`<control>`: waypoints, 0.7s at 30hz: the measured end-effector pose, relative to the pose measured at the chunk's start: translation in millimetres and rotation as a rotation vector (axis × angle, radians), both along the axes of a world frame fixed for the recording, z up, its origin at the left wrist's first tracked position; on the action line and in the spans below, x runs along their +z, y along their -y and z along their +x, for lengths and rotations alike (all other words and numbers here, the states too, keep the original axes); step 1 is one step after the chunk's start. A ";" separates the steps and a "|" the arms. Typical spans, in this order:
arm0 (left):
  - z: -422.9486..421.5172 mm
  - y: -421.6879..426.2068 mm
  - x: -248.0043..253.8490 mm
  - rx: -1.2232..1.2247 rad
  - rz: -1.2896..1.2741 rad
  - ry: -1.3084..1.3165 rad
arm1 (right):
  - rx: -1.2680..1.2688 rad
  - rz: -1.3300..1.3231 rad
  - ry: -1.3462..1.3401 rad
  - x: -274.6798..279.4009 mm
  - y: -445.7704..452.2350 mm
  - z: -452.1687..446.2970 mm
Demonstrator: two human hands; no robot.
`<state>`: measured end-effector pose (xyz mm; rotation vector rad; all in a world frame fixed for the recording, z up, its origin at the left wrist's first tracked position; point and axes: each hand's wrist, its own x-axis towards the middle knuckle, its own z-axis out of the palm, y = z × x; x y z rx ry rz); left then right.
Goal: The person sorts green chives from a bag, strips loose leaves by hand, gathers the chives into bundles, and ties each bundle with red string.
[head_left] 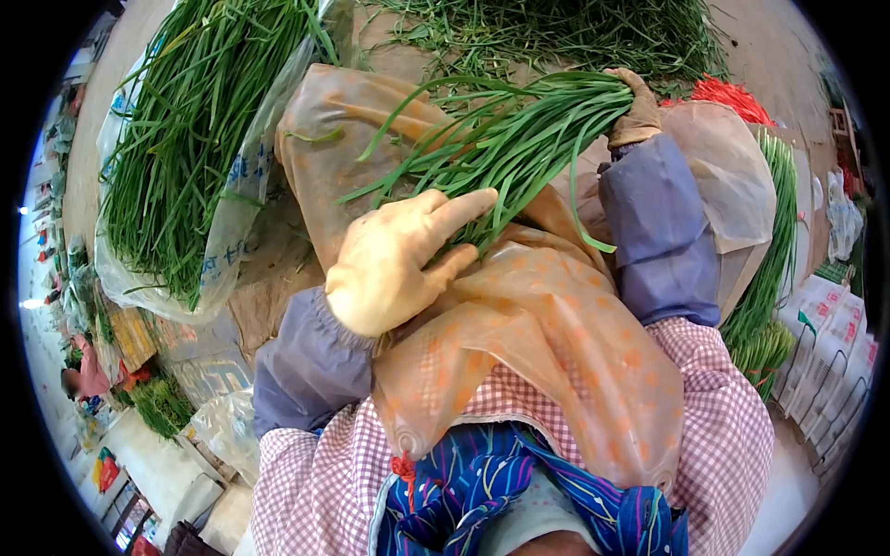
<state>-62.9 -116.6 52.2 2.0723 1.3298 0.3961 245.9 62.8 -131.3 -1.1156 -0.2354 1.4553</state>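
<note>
A loose bunch of long green garlic chives [519, 139] lies across my lap, over a translucent orange-patterned plastic apron [547, 315]. My right hand [636, 109], in a brownish glove, is closed around the gathered end of the bunch at the upper right. The leaf tips fan out to the left. My left hand [394, 255], in a pale yellow glove, rests at the lower edge of the leaves, with index finger and thumb apart. Its other fingers are partly hidden, and nothing is seen gripped in it.
A large heap of chives [185, 148] sits in a clear plastic bag [218, 273] on the left. Loose leaves [575, 32] cover the floor ahead. Red ties [728, 97], stacked chives [777, 222] and white crates [828, 347] are at the right.
</note>
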 end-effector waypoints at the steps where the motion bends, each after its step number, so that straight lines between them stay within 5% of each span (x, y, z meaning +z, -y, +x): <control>1: 4.9 -1.8 -4.9 0.003 -0.025 0.044 | 0.009 -0.010 -0.018 -0.7 -0.8 0.3; 4: 10.0 -6.8 -21.8 0.008 0.019 0.020 | 0.010 0.003 -0.099 0.0 1.9 -3.8; 10: -22.5 -10.8 -5.4 0.210 -0.405 0.524 | -0.076 -0.087 -0.048 -2.3 -0.8 -3.7; 13: -36.0 -7.9 7.3 0.467 -0.350 0.666 | -0.091 -0.121 -0.056 -10.8 -5.8 -1.4; 21: 7.4 -18.1 4.1 0.278 -0.092 0.296 | -0.036 -0.107 -0.077 -9.4 -2.9 -0.3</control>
